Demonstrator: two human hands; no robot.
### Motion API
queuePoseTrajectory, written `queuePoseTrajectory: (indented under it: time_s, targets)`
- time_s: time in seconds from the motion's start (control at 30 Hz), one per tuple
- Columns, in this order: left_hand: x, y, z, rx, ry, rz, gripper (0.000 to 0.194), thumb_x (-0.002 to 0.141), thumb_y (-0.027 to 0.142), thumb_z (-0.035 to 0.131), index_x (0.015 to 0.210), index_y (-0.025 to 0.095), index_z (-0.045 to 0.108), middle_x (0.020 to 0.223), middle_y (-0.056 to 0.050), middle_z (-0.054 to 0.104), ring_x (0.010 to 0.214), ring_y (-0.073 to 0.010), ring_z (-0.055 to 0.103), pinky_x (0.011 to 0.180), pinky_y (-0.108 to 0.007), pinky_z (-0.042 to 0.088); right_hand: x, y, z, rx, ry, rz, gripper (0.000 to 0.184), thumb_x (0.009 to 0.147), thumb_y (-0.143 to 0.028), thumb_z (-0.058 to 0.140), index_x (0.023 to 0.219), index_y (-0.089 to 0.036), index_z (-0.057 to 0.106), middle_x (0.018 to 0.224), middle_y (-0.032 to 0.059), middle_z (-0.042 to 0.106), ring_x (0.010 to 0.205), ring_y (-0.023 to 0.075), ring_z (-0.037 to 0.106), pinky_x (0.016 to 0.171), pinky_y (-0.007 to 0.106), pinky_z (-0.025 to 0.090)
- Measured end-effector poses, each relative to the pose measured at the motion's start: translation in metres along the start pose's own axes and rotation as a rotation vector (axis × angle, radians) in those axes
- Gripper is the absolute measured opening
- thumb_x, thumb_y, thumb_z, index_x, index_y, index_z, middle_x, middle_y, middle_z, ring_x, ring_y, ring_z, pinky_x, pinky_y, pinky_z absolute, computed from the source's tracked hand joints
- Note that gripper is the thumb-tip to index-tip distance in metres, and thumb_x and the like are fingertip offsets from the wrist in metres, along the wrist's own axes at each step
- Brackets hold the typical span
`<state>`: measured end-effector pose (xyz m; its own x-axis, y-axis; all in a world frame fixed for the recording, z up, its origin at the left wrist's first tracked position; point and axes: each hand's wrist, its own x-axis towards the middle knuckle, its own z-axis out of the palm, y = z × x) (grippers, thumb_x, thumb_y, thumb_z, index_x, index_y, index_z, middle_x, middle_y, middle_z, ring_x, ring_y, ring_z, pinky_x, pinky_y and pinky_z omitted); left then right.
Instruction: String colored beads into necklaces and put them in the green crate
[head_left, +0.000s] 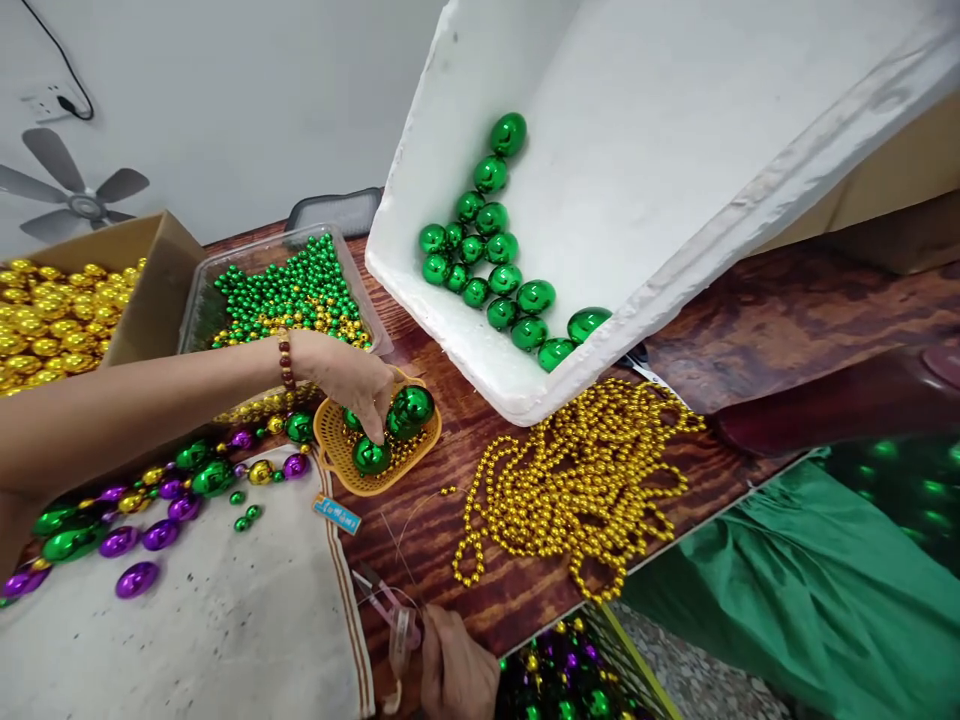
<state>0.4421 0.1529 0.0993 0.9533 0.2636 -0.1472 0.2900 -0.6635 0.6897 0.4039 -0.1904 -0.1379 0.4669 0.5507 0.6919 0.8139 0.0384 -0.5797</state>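
My left hand (352, 385), with a beaded bracelet on its wrist, reaches down into a small yellow plastic basket (328, 455). Its fingers are curled against a shiny green bead (371, 456); more large green beads (412, 408) and tiny gold ones lie around it. At the bottom edge my right hand (459, 665) has its fingers pressed together, partly cut off by the frame. A thin clear thread (400, 530), with a few gold beads near its far end, runs to these fingers. Thread snips with pink handles (382, 600) lie just beside them.
A white foam box (480, 385) with green beads leans over the table. Gold bead strings (577, 480) lie below it. At left are a clear tub (196, 305), a carton of gold beads (150, 290), and a strand of mixed beads (214, 477) on a cloth (225, 590).
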Motion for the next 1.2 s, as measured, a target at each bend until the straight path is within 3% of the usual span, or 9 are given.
queuePoseTrajectory:
  time_s: [0.07, 0.1, 0.23, 0.4, 0.53, 0.67, 0.9, 1.03, 1.2]
  targets:
    - [0.008, 0.023, -0.006, 0.138, -0.337, 0.004, 0.037, 0.065, 0.047, 0.085, 0.051, 0.02, 0.064, 0.049, 0.0, 0.053, 0.049, -0.0139, 0.046, 0.054, -0.029, 0.038, 0.01, -0.003, -0.002, -0.049, 0.027, -0.038, 0.018, 0.099, -0.017, 0.054, 0.105, -0.015, 0.07, 0.069, 0.006, 0.075, 0.055, 0.017, 0.073, 0.052, 0.021, 0.056]
    - [0.018, 0.035, -0.006, 0.227, -0.387, 0.026, 0.034, 0.075, 0.047, 0.078, 0.056, 0.02, 0.067, 0.054, -0.001, 0.057, 0.052, -0.0139, 0.047, 0.057, -0.029, 0.039, 0.013, -0.005, -0.002, -0.079, 0.049, -0.052, 0.015, 0.098, -0.019, 0.057, 0.101, -0.015, 0.071, 0.067, 0.0056, 0.075, 0.053, 0.0169, 0.072, 0.05, 0.022, 0.055]
    - [0.089, 0.063, 0.016, 0.547, 0.075, 0.096, 0.026, 0.093, 0.03, 0.055, 0.093, 0.017, 0.076, 0.092, -0.008, 0.072, 0.081, -0.0196, 0.063, 0.074, -0.032, 0.044, 0.013, -0.008, 0.003, -0.167, 0.104, -0.049, 0.015, 0.096, -0.026, 0.062, 0.09, -0.016, 0.072, 0.064, 0.0053, 0.073, 0.049, 0.0169, 0.07, 0.044, 0.022, 0.05]
    - [0.182, 0.059, 0.06, 0.641, 0.271, -0.057, 0.043, 0.097, 0.036, 0.052, 0.129, 0.01, 0.063, 0.131, -0.02, 0.063, 0.123, -0.0334, 0.054, 0.097, -0.042, 0.045, -0.007, -0.003, 0.007, -0.194, 0.08, -0.037, 0.015, 0.097, -0.022, 0.058, 0.093, -0.016, 0.072, 0.069, 0.0059, 0.074, 0.053, 0.0157, 0.071, 0.049, 0.021, 0.051]
    - [0.203, 0.052, 0.075, 0.626, 0.285, -0.059, 0.043, 0.094, 0.034, 0.058, 0.13, 0.01, 0.061, 0.133, -0.02, 0.061, 0.134, -0.0376, 0.044, 0.108, -0.05, 0.036, -0.019, 0.001, 0.012, -0.158, 0.095, 0.061, 0.021, 0.099, -0.016, 0.05, 0.096, -0.013, 0.071, 0.062, 0.003, 0.067, 0.046, 0.0119, 0.065, 0.046, 0.021, 0.045]
    - [0.196, 0.045, 0.064, 0.444, 0.346, 0.038, 0.046, 0.089, 0.031, 0.065, 0.129, 0.01, 0.059, 0.132, -0.02, 0.057, 0.122, -0.036, 0.051, 0.103, -0.047, 0.04, -0.013, 0.0, 0.011, -0.131, 0.063, 0.035, 0.024, 0.1, -0.02, 0.049, 0.096, -0.014, 0.071, 0.064, 0.0044, 0.069, 0.049, 0.0132, 0.067, 0.047, 0.021, 0.047]
    - [0.126, 0.035, 0.022, -0.079, 0.483, 0.309, 0.042, 0.074, 0.031, 0.077, 0.111, 0.014, 0.07, 0.107, -0.011, 0.061, 0.104, -0.0262, 0.056, 0.096, -0.04, 0.047, 0.004, 0.001, -0.001, -0.055, 0.025, -0.04, 0.021, 0.1, -0.011, 0.048, 0.102, -0.014, 0.069, 0.076, 0.0071, 0.077, 0.061, 0.0158, 0.074, 0.054, 0.02, 0.056]
    - [0.017, 0.039, 0.027, -0.37, 0.485, 0.376, 0.043, 0.079, 0.034, 0.077, 0.12, 0.023, 0.071, 0.12, -0.01, 0.064, 0.107, -0.0235, 0.059, 0.099, -0.042, 0.049, 0.01, -0.001, -0.002, -0.068, 0.016, -0.063, 0.023, 0.102, -0.013, 0.047, 0.098, -0.015, 0.07, 0.075, 0.0071, 0.077, 0.061, 0.0153, 0.074, 0.055, 0.019, 0.056]
    - [-0.126, 0.043, 0.063, -0.265, 0.602, 0.309, 0.053, 0.08, 0.031, 0.081, 0.131, 0.032, 0.068, 0.127, -0.009, 0.06, 0.122, -0.0252, 0.056, 0.104, -0.04, 0.05, 0.013, 0.001, -0.002, 0.035, -0.011, -0.008, 0.024, 0.102, -0.023, 0.052, 0.092, -0.015, 0.071, 0.073, 0.0068, 0.076, 0.057, 0.0141, 0.072, 0.055, 0.019, 0.055]
